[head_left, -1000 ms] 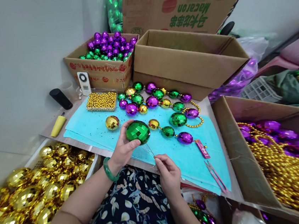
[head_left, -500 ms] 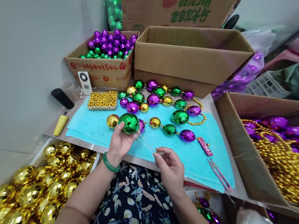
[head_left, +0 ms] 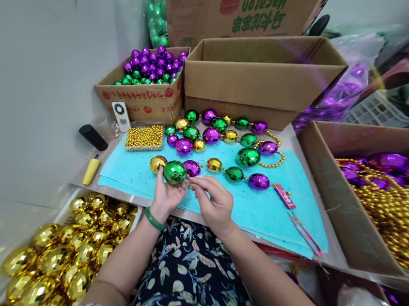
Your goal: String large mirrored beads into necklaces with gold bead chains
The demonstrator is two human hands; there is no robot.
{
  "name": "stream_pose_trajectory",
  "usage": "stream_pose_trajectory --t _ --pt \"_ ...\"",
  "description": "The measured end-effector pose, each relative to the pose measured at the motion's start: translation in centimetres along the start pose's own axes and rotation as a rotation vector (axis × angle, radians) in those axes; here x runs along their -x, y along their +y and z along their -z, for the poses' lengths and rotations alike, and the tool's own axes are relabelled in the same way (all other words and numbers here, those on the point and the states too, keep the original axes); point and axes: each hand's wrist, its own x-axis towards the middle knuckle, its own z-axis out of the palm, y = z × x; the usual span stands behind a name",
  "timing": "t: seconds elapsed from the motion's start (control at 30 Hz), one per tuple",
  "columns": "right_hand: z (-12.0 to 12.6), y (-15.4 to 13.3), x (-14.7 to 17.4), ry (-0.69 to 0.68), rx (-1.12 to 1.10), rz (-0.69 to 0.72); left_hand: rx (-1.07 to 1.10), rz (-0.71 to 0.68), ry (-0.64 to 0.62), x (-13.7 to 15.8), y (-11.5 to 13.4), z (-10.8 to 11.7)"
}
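My left hand [head_left: 168,193] is closed around a large, shiny green faceted bead [head_left: 175,172], held above the blue cloth [head_left: 210,210]. At that bead's right end, my right hand [head_left: 215,203] has its thumb and forefinger pinched; the thin pale thread between them barely shows. Just behind the held bead lie a gold bead [head_left: 158,163] and a purple bead [head_left: 192,167]. Further right on the cloth runs a strung row with a smaller gold bead [head_left: 214,164], a green bead [head_left: 234,174] and another purple bead [head_left: 258,181], ending near a pink tag [head_left: 285,196].
Small gold beads fill a clear tray [head_left: 144,138]. Pink-handled snips [head_left: 305,235] lie at right, a yellow-handled tool [head_left: 91,170] at left. Cardboard boxes [head_left: 256,86] stand behind. A crate of gold beads [head_left: 58,256] is at lower left, a box of gold chains [head_left: 397,220] at right.
My right hand has moved up and left, from holding the thread out away from the green bead to the bead's right end. My left hand still holds the bead. The view has shifted slightly.
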Motion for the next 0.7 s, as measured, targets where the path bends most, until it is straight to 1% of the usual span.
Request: stream_pose_trajectory --t 0.1,0.2,0.4,0.47,0.6,0.7 --pt "-0.2 0.2 0.1 0.004 0.04 0.062 0.028 0.009 0.032 0.0 -0.5 0.8" --pt "-0.3 0.4 0.3 -0.033 0.126 0.161 0.024 0.002 0.047 0.1 -0.7 1.3" --pt "0.0 -0.3 0.1 -0.092 0.209 0.316 0.028 -0.008 0.014 0.5 -0.3 1.6" --pt "0.2 -0.9 0.1 -0.141 0.225 0.355 0.02 -0.004 0.008 0.5 -0.2 1.6" --pt "0.5 -2.0 0.1 -0.294 0.28 0.436 -0.009 -0.004 0.026 0.2 -0.2 2.0" --pt "0.5 -2.4 0.2 -0.36 0.305 0.448 -0.012 -0.005 0.027 0.0 -0.3 2.3"
